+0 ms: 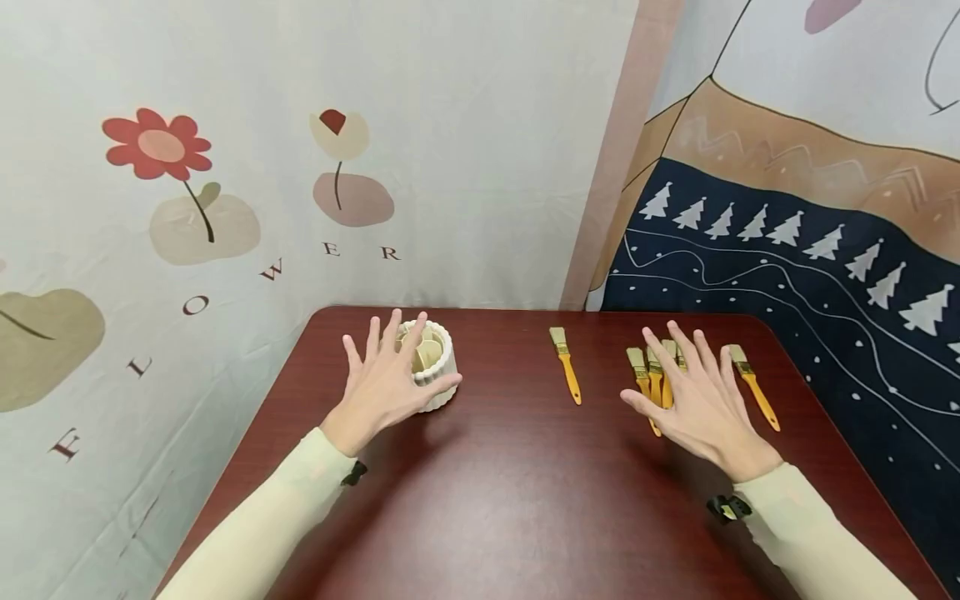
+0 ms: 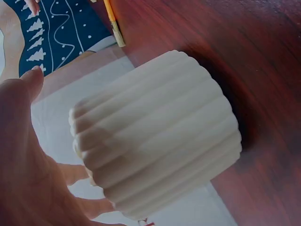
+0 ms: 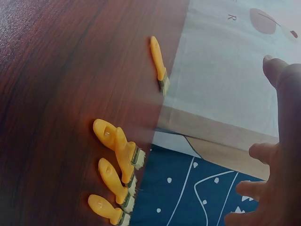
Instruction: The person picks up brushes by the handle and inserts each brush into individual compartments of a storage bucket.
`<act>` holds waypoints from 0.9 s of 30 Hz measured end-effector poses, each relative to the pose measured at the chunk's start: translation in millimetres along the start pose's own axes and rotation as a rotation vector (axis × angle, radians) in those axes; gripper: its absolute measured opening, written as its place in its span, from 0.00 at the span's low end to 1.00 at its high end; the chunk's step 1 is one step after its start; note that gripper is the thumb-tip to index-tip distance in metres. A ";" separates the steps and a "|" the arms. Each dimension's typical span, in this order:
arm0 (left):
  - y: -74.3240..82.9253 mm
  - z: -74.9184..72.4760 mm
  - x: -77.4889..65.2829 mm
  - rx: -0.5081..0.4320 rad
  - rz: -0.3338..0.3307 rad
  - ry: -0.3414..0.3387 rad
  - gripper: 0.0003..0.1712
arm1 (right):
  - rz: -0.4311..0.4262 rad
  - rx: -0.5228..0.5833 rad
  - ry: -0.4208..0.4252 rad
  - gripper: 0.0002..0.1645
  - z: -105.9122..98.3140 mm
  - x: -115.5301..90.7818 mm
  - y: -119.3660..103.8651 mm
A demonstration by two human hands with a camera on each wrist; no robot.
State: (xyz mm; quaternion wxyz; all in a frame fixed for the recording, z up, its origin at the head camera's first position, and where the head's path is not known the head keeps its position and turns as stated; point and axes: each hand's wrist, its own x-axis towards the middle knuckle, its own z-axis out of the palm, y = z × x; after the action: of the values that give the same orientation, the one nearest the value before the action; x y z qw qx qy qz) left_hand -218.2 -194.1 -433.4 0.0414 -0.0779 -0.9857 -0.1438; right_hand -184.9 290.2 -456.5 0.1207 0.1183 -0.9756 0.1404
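My left hand [image 1: 382,387] is spread with its fingers apart above a white ribbed round holder [image 1: 448,360]. Its inside shows several cream dividers; in the left wrist view the holder's fluted wall [image 2: 160,136] stands beside the palm, and I cannot tell if any finger touches it. Over at the right, my right hand [image 1: 701,412] hovers with spread fingers above several flat paintbrushes [image 1: 638,369] with yellow handles and pale bristles, partly hidden by it. The right wrist view shows nothing in this hand, with the brushes [image 3: 124,155] lying apart from it.
A lone paintbrush [image 1: 566,367] lies between the hands, and another paintbrush [image 1: 756,392] lies right of the right hand. All rest on a dark red-brown table [image 1: 487,500]. Behind it hangs a pale printed cloth [image 1: 487,167], with a dark blue tree-patterned cloth [image 1: 750,267] at the right.
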 end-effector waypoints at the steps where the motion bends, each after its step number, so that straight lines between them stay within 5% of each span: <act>1: -1.6 0.7 0.1 -0.001 -0.003 0.003 0.72 | -0.002 0.001 0.004 0.62 0.7 0.1 0.0; 27: -22.4 16.4 3.7 -0.195 -0.071 0.083 0.67 | 0.039 0.035 -0.036 0.58 11.9 8.2 -1.6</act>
State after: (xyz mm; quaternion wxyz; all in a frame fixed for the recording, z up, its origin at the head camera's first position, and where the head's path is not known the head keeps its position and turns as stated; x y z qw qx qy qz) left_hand -226.5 -210.0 -454.9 0.0694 -0.0405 -0.9666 -0.2433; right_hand -194.6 283.5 -465.0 0.0981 0.1038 -0.9771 0.1577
